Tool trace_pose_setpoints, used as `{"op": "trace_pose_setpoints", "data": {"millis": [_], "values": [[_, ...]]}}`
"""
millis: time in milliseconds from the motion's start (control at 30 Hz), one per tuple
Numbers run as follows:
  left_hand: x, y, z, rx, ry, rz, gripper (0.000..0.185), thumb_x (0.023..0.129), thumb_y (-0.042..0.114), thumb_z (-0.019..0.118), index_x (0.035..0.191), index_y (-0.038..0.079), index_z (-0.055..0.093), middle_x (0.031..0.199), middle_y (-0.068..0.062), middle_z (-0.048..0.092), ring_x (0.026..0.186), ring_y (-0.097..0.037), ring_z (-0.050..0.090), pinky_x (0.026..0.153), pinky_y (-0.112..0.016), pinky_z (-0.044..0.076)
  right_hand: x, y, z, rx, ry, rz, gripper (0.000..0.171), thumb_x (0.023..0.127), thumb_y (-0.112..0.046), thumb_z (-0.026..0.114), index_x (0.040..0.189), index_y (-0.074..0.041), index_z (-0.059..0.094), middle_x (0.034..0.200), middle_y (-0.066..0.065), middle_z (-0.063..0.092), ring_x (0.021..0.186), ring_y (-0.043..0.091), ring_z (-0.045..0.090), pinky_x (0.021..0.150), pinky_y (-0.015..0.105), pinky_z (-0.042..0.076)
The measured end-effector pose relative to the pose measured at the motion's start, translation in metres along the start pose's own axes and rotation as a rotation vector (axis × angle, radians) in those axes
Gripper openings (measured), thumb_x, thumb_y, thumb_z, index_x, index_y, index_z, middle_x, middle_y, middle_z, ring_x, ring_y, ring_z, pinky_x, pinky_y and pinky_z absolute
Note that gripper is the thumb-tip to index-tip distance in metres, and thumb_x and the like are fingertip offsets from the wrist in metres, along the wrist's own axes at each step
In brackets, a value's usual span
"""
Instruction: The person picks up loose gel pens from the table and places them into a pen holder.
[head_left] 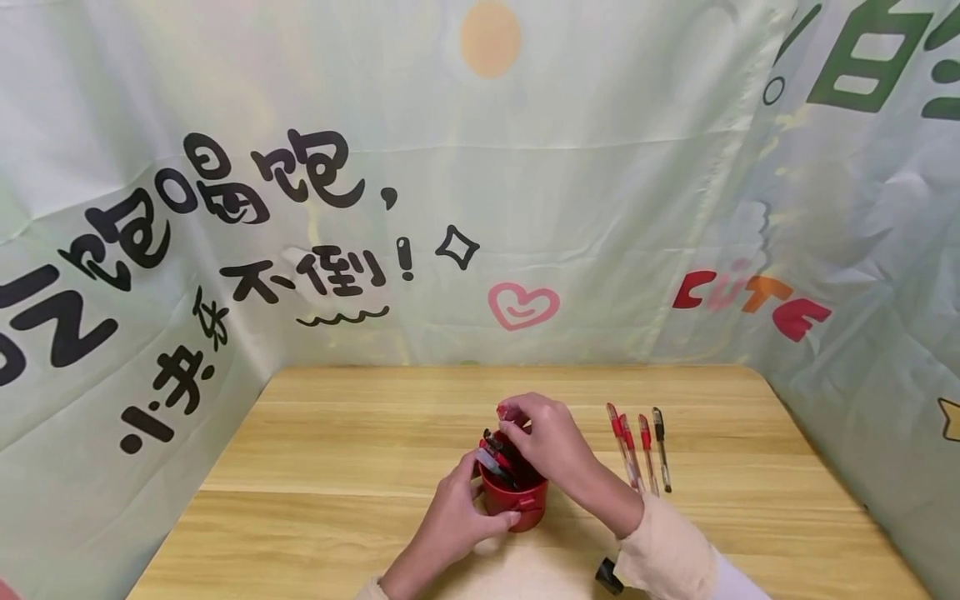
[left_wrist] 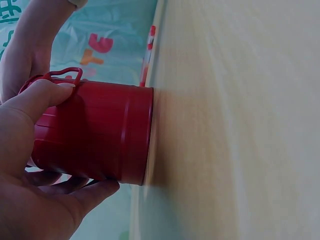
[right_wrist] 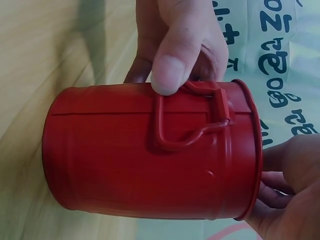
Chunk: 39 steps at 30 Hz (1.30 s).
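Observation:
A red metal bucket (head_left: 525,510) with a wire handle stands upright on the table, holding several pens (head_left: 497,467) with red, black and pale parts showing above its rim. My left hand (head_left: 452,510) grips the bucket from the left, thumb over the wire handle (right_wrist: 170,142) and fingers round the far side. Above the opening, my right hand (head_left: 553,437) pinches a red-tipped pen (head_left: 502,411) between thumb and fingers; its lower part is hidden. In the right wrist view, the right hand's fingers (right_wrist: 275,187) are partly hidden behind the rim.
Right of the bucket lie several clear-barrelled pens: red-capped ones (head_left: 645,437) and a black-capped one (head_left: 660,442). A small black object (head_left: 608,576) is by the right sleeve (head_left: 667,546) at the front. Printed fabric (head_left: 600,208) hangs round the wooden table (head_left: 337,467).

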<state>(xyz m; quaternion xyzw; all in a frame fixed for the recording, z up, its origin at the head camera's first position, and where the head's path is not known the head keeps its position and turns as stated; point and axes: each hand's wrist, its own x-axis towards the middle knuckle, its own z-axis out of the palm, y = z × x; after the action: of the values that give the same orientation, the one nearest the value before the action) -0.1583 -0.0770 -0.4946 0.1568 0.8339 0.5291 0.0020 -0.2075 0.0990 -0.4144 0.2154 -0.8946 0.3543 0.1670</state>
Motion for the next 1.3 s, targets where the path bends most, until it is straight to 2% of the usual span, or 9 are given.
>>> {"op": "trace_pose_setpoints", "data": {"millis": [433,733,1000,1300], "values": [[0.000,0.000,0.000,-0.007,-0.007,-0.022,0.089,0.078,0.036,0.089,0.150,0.010,0.045,0.145,-0.008,0.060,0.133,-0.029,0.060,0.103,-0.039,0.061,-0.004,-0.003,0.006,-0.109,-0.016,-0.067,0.020,0.084,-0.009,0.085,0.103,-0.006,0.077,0.095,0.005,0.074,0.082,0.016,0.074,0.070,0.028,0.066],[0.000,0.000,0.000,-0.011,-0.007,-0.008,0.087,0.079,0.035,0.089,0.151,0.011,0.045,0.147,-0.006,0.059,0.133,-0.028,0.060,0.103,-0.040,0.061,-0.007,-0.003,0.008,-0.185,-0.011,-0.131,0.023,0.084,-0.009,0.086,0.104,-0.004,0.076,0.095,0.006,0.074,0.085,0.019,0.075,0.071,0.030,0.067],[0.000,0.000,-0.001,-0.009,-0.012,-0.014,0.092,0.079,0.038,0.089,0.153,0.010,0.042,0.148,-0.006,0.059,0.131,-0.028,0.061,0.102,-0.043,0.062,-0.008,-0.007,0.005,-0.226,-0.052,-0.154,0.021,0.083,-0.007,0.086,0.102,-0.003,0.076,0.091,0.007,0.073,0.080,0.019,0.074,0.069,0.030,0.067],[-0.001,0.000,-0.001,-0.002,-0.004,-0.010,0.091,0.078,0.036,0.089,0.151,0.007,0.044,0.145,-0.010,0.060,0.130,-0.029,0.062,0.100,-0.044,0.062,-0.007,-0.012,0.003,-0.324,-0.100,-0.184,0.020,0.083,-0.008,0.086,0.099,-0.002,0.075,0.087,0.007,0.071,0.075,0.018,0.071,0.065,0.029,0.066]]}}
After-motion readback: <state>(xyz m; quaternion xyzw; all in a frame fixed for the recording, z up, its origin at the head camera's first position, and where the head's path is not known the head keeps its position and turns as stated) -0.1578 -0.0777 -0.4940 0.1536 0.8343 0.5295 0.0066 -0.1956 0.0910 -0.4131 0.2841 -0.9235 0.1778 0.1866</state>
